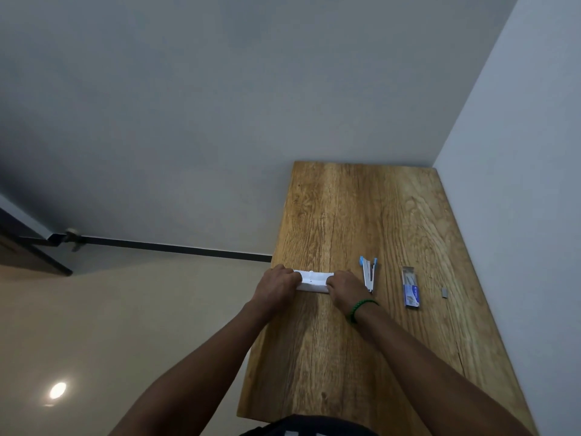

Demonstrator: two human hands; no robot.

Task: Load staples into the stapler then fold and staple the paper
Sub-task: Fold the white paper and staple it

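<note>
A white paper (314,281), folded into a narrow strip, lies near the left edge of the wooden table (345,357). My left hand (276,286) presses down on its left end and my right hand (344,287), with a green bracelet on the wrist, presses its right end. Both hands have their fingers curled over the paper. Just right of my right hand lies a blue and silver stapler (368,273), swung open. Farther right is a blue staple box (411,291), and beyond it a small grey strip of staples (444,292).
The table stands in a corner, with a grey wall behind it and a white wall along its right side. Left of the table the beige floor (125,325) drops away. A dark door frame (31,247) shows at the far left.
</note>
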